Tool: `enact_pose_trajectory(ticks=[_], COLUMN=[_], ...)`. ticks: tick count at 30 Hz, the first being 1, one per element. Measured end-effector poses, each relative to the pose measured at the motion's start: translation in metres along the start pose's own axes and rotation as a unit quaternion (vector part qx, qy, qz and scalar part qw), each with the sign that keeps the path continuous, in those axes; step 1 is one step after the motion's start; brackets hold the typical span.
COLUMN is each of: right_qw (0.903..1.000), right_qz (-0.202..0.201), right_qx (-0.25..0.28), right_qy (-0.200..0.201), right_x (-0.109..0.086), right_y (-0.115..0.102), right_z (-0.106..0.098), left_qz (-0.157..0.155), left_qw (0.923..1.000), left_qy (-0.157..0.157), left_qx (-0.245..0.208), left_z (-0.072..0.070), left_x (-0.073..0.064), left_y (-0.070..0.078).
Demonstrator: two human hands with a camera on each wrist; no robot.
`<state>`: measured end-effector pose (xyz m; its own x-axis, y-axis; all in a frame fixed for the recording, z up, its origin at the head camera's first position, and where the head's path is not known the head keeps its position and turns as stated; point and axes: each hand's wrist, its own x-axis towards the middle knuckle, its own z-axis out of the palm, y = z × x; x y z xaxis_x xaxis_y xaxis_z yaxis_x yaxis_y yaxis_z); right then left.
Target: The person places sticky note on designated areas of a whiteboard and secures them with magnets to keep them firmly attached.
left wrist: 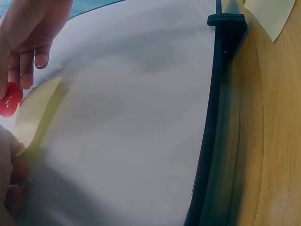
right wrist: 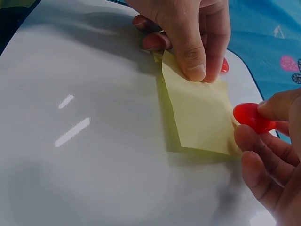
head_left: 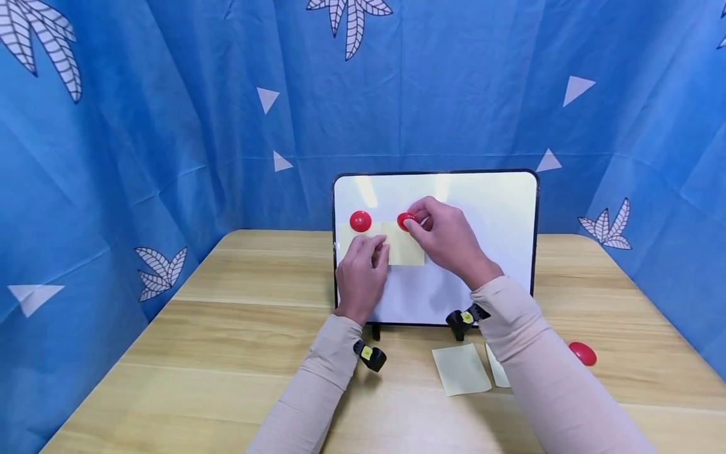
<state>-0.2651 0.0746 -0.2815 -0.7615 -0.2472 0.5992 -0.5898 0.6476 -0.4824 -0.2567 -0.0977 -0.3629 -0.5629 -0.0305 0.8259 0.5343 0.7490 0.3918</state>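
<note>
My right hand pinches a round red magnet at the top right of a yellow sticky note. That note lies against the white board, one edge lifted off the surface in the right wrist view. My left hand pinches the note's left edge between thumb and fingers. Another yellow note is on the board further left, partly hidden by the left hand. Above it sits a second red magnet.
The black-framed board stands on small black feet on a wooden table. Before it lie a loose yellow note, another note partly under the right forearm, and a red magnet at right. A blue curtain hangs behind.
</note>
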Motion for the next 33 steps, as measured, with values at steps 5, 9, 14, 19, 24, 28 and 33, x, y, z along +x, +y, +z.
enact_pose_trajectory(ticks=[5, 9, 14, 19, 24, 28, 33], right_qw=[0.9999, 0.9997, 0.9997, 0.9996, 0.9995, 0.9992, 0.9984], right_qz=[-0.002, -0.006, -0.010, -0.016, -0.017, -0.027, -0.038], right_qx=[-0.010, -0.018, -0.018, -0.012, -0.020, -0.028, -0.040], right_qy=[-0.006, -0.012, -0.015, -0.018, -0.018, -0.014, -0.012], right_x=[0.003, 0.004, 0.006, 0.008, 0.009, 0.010, 0.011], right_y=[-0.002, -0.003, -0.005, -0.008, -0.008, -0.007, -0.007], right_z=[0.001, 0.001, 0.002, 0.005, 0.008, 0.009, 0.009], left_qz=[0.005, 0.008, 0.010, 0.007, 0.005, 0.006, 0.008], left_qw=[1.0000, 1.0000, 0.9999, 0.9999, 0.9999, 0.9999, 1.0000], left_qy=[0.000, -0.004, -0.007, -0.006, -0.008, -0.009, -0.004], left_qx=[-0.002, -0.002, -0.002, -0.007, -0.008, -0.004, 0.002], left_z=[-0.001, 0.000, -0.001, -0.001, -0.002, -0.002, -0.003], left_x=[0.000, 0.002, 0.002, 0.000, 0.000, 0.000, 0.001], left_y=[0.000, -0.001, -0.001, -0.003, -0.004, -0.004, -0.004])
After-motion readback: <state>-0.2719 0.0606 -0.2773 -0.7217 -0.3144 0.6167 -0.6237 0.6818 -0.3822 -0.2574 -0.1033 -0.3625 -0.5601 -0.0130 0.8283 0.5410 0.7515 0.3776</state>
